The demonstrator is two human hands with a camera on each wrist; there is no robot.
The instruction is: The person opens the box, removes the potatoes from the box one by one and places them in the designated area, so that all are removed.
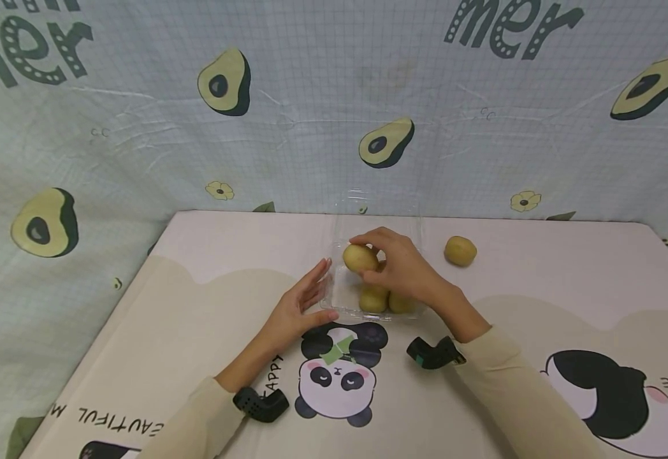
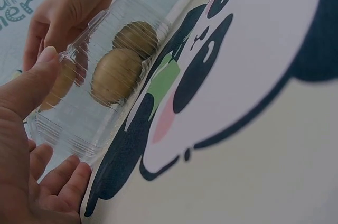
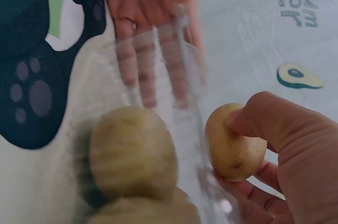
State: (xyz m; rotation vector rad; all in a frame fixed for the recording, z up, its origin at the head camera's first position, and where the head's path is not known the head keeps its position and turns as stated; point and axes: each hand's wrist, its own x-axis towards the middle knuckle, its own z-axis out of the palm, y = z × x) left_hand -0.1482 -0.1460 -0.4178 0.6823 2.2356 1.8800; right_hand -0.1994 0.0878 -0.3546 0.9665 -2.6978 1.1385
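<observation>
My left hand (image 1: 299, 307) and right hand (image 1: 401, 264): bare. Plain beige sleeves (image 1: 526, 389), bent black wrist casings (image 1: 261, 405), green patch (image 1: 419, 360) on right one.

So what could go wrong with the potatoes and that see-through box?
The held potato is round and pinched in the right grip, so it might slip out and bump the potatoes in the box.
The clear box looks thin and light; with the left grip open at its side, a knock might slide it.
The loose potato on the table could roll if nudged.
</observation>
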